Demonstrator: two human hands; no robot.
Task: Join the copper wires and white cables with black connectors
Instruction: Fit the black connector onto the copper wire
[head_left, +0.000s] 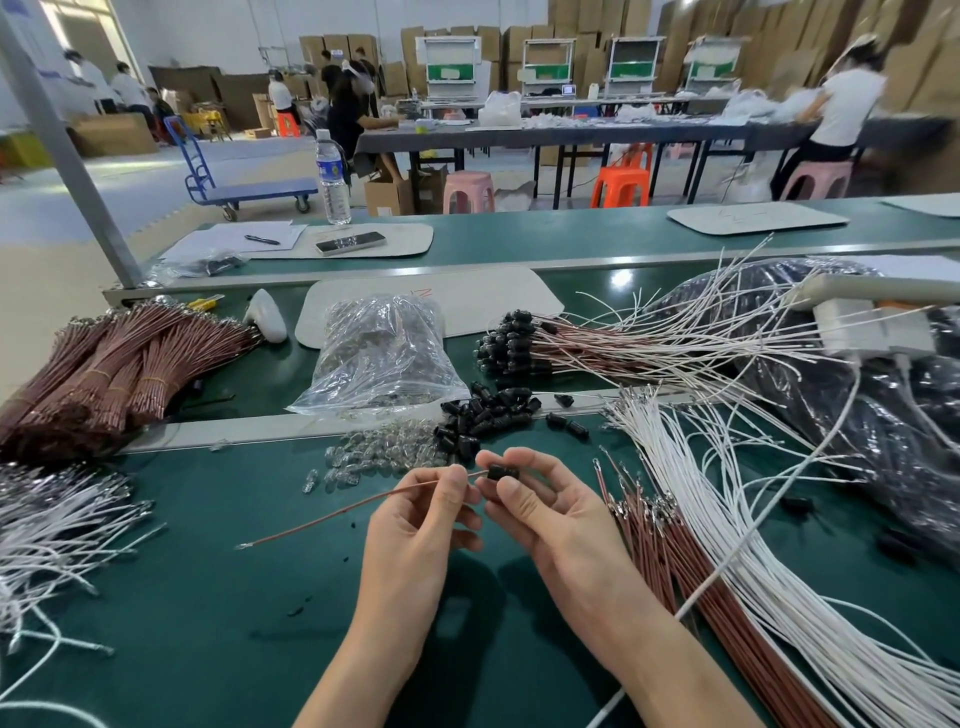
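I note the left hand (415, 530) pinching a copper wire (337, 514) near its upper end, fingers curled. The wire's tip meets a black connector (504, 473), gripped between thumb and fingers of the right hand (556, 519), above the green tabletop (208, 597). Spare connectors (483, 415) lie just beyond; white cables (727, 493) fan out at right.

A green tabletop (260, 597) fills the near scene, and a grey metal post (67, 156) slants up from its far left edge. Beyond lies a pale grey floor (130, 176) with a blue platform trolley (249, 189) standing on it. Farther off, a long dark table (571, 136) crosses the hall, with orange plastic stools (621, 187) and pink plastic stools (469, 192) beside it. Stacked brown cardboard boxes (779, 52) line the far wall behind white-and-green racks (451, 62). Bright light falls in at the far left.
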